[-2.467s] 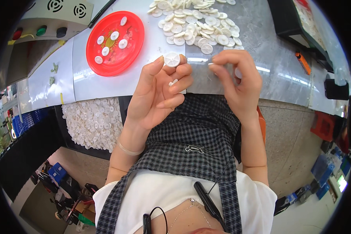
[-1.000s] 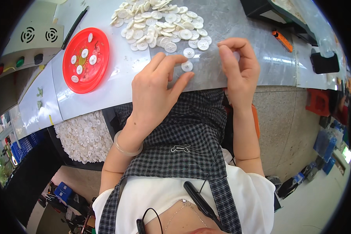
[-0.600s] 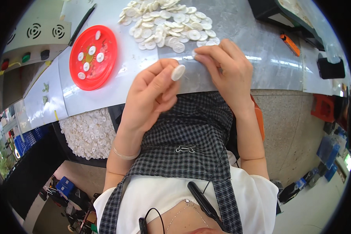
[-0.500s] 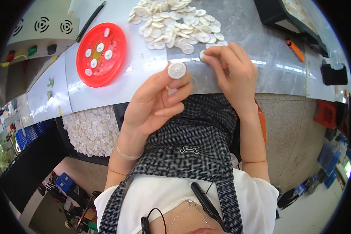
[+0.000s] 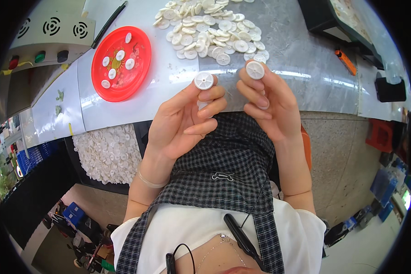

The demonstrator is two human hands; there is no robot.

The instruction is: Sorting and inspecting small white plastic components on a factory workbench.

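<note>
A white plastic gear [image 5: 204, 81] is pinched at the fingertips of my left hand [image 5: 176, 116], its toothed face turned up toward me. Another small white piece shows partly between that hand's lower fingers. My right hand [image 5: 279, 107] grips a second white gear [image 5: 255, 70] between thumb and forefinger, face up as well. Something white peeks out by its curled fingers, mostly hidden. Both hands hover over the table's near edge, apart from each other. Just beyond them lies a heap of white gears [image 5: 210, 34].
To the left, a red plate [image 5: 144, 68] carries several white gears. A black bin below the table edge holds many white gears [image 5: 107, 153]. A black pen [image 5: 109, 23] lies beside a control box [image 5: 45, 41]. At right are an orange cutter [image 5: 345, 62] and a black box [image 5: 390, 86].
My right hand has lifted a gear from the table beside the heap and drawn it nearer, turning its face up. The left hand keeps its gear in nearly the same place.
</note>
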